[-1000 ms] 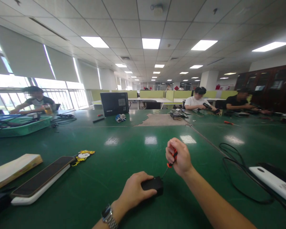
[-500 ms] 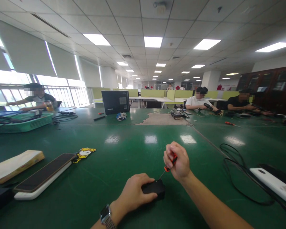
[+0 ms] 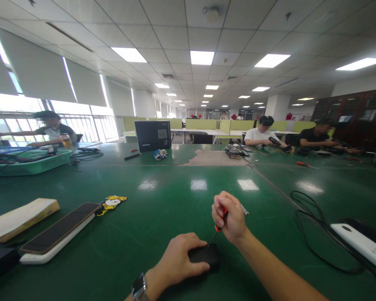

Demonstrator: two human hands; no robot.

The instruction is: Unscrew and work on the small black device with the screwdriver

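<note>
My left hand [image 3: 183, 258] is closed around a small black box-shaped device [image 3: 211, 256] on the green table, fingers along its far side and thumb on the near side. In my right hand [image 3: 232, 217] is a screwdriver [image 3: 219, 228] with a red and black handle, held in a closed fist above the device. Its thin shaft slants down, and the tip meets the device's top near my left fingertips. Just behind my right hand, a thin pale object [image 3: 245, 210] partly shows; its kind cannot be made out.
On the left lie a phone [image 3: 61, 228] on a white slab, a yellow packet [image 3: 113, 202] and a pale box [image 3: 21, 217]. To the right are a black cable [image 3: 303, 234] and a white device [image 3: 360, 246]. A green basket [image 3: 50, 163], computer case [image 3: 153, 136] and co-workers are farther off.
My right hand and the screwdriver have shifted slightly left, and the screwdriver stands steeper. The black device sits a little lower in view. The pale object behind my right hand now shows.
</note>
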